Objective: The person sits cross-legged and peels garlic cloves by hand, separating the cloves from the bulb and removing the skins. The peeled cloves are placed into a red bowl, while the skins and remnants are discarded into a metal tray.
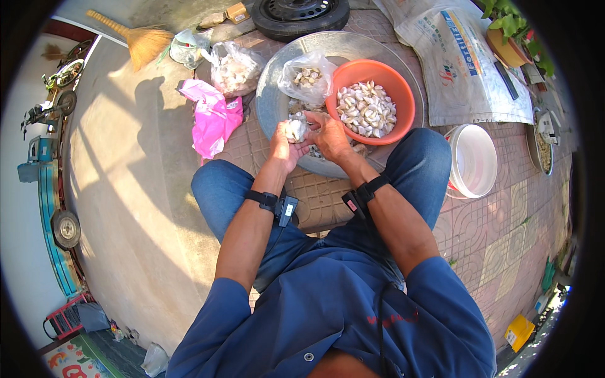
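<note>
My left hand (285, 150) holds a whitish garlic bulb (297, 127) with loose, papery skin. From the right, the fingers of my right hand (330, 136) grip the side of the same bulb; its underside is hidden. Both hands are over a wide, shallow metal basin (270, 85) between my knees. Beside my right hand, an orange plastic bowl (407, 97) in the basin holds many separated garlic cloves (366, 108). Just beyond the hands sits a clear plastic bag (289, 81) with some brownish cloves (307, 76). Skin scraps (314, 151) lie under the hands.
Left of the basin are a filled plastic bag (235, 68) and a pink bag (212, 123). A tyre (300, 19) lies behind it. On the right are a printed woven sack (453, 61) and a white bucket (476, 160). A straw broom (146, 45) lies farther left.
</note>
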The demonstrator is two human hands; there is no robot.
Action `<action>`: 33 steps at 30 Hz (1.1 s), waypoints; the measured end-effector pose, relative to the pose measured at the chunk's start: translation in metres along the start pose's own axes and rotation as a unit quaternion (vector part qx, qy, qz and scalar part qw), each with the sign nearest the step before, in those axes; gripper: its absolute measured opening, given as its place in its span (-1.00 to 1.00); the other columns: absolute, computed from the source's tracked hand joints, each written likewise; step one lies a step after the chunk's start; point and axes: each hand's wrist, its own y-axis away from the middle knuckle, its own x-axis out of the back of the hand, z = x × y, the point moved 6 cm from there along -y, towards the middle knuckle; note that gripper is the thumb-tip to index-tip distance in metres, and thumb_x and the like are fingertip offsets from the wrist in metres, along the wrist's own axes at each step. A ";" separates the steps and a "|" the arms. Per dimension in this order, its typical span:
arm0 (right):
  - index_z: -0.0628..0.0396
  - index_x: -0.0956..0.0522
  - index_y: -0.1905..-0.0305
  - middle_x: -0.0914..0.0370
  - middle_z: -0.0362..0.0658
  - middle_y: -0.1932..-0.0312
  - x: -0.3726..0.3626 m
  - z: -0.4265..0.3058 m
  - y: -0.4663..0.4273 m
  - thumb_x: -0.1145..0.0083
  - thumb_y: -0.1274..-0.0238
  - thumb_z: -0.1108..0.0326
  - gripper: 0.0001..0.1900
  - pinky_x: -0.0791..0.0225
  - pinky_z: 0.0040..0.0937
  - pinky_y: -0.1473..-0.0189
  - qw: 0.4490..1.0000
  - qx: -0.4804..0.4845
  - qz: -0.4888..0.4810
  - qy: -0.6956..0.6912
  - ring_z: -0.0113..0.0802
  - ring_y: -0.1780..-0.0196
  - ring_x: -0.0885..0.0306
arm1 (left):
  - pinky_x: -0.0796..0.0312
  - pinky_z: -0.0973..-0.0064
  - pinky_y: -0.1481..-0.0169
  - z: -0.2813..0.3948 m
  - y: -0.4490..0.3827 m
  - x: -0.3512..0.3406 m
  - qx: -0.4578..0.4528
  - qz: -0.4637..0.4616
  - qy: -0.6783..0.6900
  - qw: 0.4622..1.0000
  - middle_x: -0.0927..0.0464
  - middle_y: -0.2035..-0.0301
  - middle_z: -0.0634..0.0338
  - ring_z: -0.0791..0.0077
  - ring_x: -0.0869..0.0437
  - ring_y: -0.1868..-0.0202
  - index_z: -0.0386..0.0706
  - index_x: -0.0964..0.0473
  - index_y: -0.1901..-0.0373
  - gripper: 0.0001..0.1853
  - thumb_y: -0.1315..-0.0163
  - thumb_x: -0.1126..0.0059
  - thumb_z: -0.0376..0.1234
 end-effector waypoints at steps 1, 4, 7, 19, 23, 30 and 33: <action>0.24 -0.54 -0.21 -0.63 0.09 0.05 0.003 0.002 0.001 -0.35 -0.15 0.35 -0.50 -0.51 -0.28 -0.01 0.999 -0.026 0.013 0.031 -0.20 0.06 -0.63 | -0.47 0.36 0.15 0.001 -0.002 0.001 -0.007 0.007 0.019 1.000 -0.65 0.26 0.21 0.30 -0.67 0.23 -0.01 -0.53 0.01 -0.49 -0.41 0.17 0.17; 0.25 -0.65 -0.01 -0.68 0.05 0.12 0.011 -0.012 0.007 -0.37 -0.13 0.32 -0.64 -0.52 -0.25 0.06 0.998 0.018 0.007 0.062 -0.15 0.14 -0.67 | -0.49 0.35 0.13 0.002 -0.004 0.003 -0.019 0.019 0.034 0.999 -0.66 0.22 0.19 0.29 -0.68 0.21 -0.03 -0.51 -0.02 -0.49 -0.43 0.18 0.14; 0.25 -0.70 0.18 -0.71 0.05 0.21 0.014 -0.025 0.011 -0.37 -0.12 0.28 -0.74 -0.52 -0.23 0.09 0.993 0.037 0.031 0.105 -0.08 0.20 -0.69 | -0.50 0.35 0.14 0.001 -0.005 0.000 -0.031 0.033 0.046 0.998 -0.66 0.20 0.17 0.30 -0.69 0.20 -0.04 -0.50 -0.03 -0.52 -0.45 0.18 0.10; 0.19 -0.65 0.47 -0.66 0.14 0.45 0.003 -0.026 0.016 -0.15 -0.23 0.24 -0.73 -0.55 -0.02 0.13 0.950 0.065 0.022 0.305 0.07 0.29 -0.69 | -0.55 0.34 0.14 -0.008 -0.002 -0.001 -0.059 0.058 -0.030 0.996 -0.65 0.16 0.18 0.37 -0.69 0.21 -0.10 -0.50 -0.03 -0.58 -0.48 0.02 0.03; 0.21 -0.66 0.45 -0.66 0.15 0.44 0.000 -0.020 0.013 -0.14 -0.17 0.30 -0.78 -0.56 -0.03 0.14 0.949 0.046 0.026 0.310 0.08 0.29 -0.70 | -0.60 0.29 0.18 -0.015 -0.007 0.003 -0.058 0.065 -0.057 0.995 -0.65 0.15 0.15 0.34 -0.71 0.24 -0.11 -0.49 -0.05 -0.58 -0.51 0.06 0.03; 0.17 -0.69 0.44 -0.68 0.13 0.40 -0.003 -0.015 0.011 -0.11 -0.09 0.41 -0.84 -0.57 -0.05 0.12 0.943 0.061 -0.006 0.326 0.05 0.25 -0.71 | -0.46 0.42 0.36 -0.018 -0.008 0.008 -0.051 0.077 -0.083 0.992 -0.64 0.21 0.23 0.41 -0.63 0.37 -0.06 -0.49 -0.04 -0.60 -0.55 0.15 0.02; 0.16 -0.70 0.44 -0.68 0.12 0.39 -0.002 -0.014 0.011 -0.12 -0.08 0.41 -0.85 -0.57 -0.06 0.12 0.941 0.050 -0.010 0.334 0.05 0.24 -0.71 | -0.42 0.45 0.38 -0.017 -0.008 0.008 -0.050 0.085 -0.105 0.990 -0.63 0.22 0.25 0.44 -0.61 0.38 -0.06 -0.46 -0.06 -0.61 -0.55 0.15 0.02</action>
